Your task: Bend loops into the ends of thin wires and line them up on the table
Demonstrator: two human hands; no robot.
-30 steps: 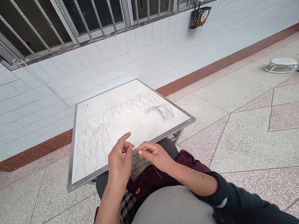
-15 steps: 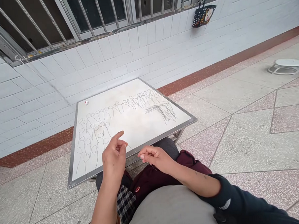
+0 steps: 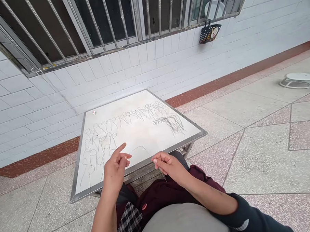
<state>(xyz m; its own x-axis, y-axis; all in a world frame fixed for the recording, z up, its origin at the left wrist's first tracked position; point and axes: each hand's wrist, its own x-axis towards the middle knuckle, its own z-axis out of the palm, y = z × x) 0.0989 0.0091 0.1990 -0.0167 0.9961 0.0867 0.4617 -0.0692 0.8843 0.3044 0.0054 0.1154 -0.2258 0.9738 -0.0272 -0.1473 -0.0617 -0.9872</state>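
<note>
Head view: the right hand has thumb and fingers clamped on a thin wire at the table's near edge, probably mid-length to leave both ends free. The wire's long axis slants from over the table down past that edge; its upper end bends left. The left hand, over the near edge, has thumb and fingertips close, index raised; I cannot tell whether they grip anything. Looped wires lie spread across the table's left and far parts, perhaps against tangling; straight wires lie bunched at its right.
</note>
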